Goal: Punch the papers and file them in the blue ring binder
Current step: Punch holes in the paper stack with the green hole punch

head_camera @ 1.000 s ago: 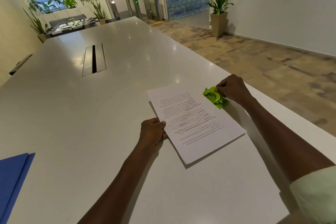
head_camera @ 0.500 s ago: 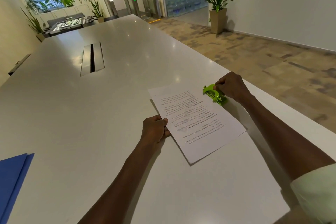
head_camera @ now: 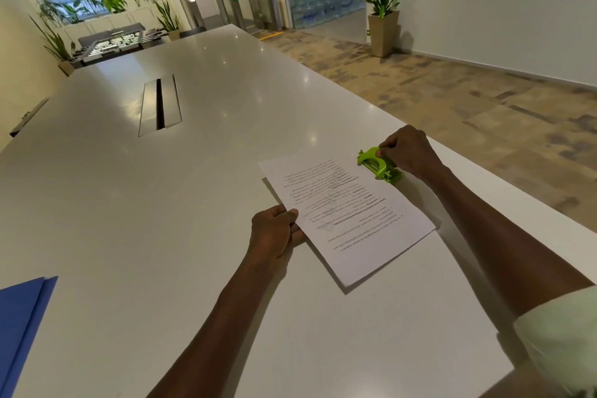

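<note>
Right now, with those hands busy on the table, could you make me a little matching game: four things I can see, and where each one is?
Things:
1. hole punch
2. papers
3. blue binder
4. potted plant

Places:
A. by the white wall, on the floor
B. under the right hand
C. table's near left edge
D. pinched at the edge by the left hand

Pairs: 1-B, 2-D, 3-C, 4-A

Both arms reach forward, left hand and right hand curled.

Head view, down over table
</note>
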The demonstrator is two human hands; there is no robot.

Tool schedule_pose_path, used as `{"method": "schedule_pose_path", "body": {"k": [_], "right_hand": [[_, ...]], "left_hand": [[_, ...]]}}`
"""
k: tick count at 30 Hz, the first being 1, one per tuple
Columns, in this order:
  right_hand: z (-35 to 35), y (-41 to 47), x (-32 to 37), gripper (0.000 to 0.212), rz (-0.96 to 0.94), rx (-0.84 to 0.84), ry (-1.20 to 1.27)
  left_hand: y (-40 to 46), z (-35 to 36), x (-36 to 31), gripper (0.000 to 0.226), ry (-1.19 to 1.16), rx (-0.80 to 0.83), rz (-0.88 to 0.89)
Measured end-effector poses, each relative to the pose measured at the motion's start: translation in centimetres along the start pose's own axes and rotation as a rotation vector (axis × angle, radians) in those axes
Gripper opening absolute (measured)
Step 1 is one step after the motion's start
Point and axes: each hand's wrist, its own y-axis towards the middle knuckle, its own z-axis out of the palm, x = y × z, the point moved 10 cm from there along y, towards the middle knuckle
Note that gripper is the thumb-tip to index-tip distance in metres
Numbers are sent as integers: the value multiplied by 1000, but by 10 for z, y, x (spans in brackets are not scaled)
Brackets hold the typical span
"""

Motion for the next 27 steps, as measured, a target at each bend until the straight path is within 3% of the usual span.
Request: {"method": "schedule_pose_path", "body": {"k": [6,15,27], "right_hand": [[0,0,1,23,0,4,-6],[1,-1,4,24,-9,15,-28],[4,4,-1,23,33,30,-56]], "left_hand": [[-4,11,-15,19,4,55,82],[2,19,-8,19,162,8,66],[12,9,2,22,64,-93,83]]}}
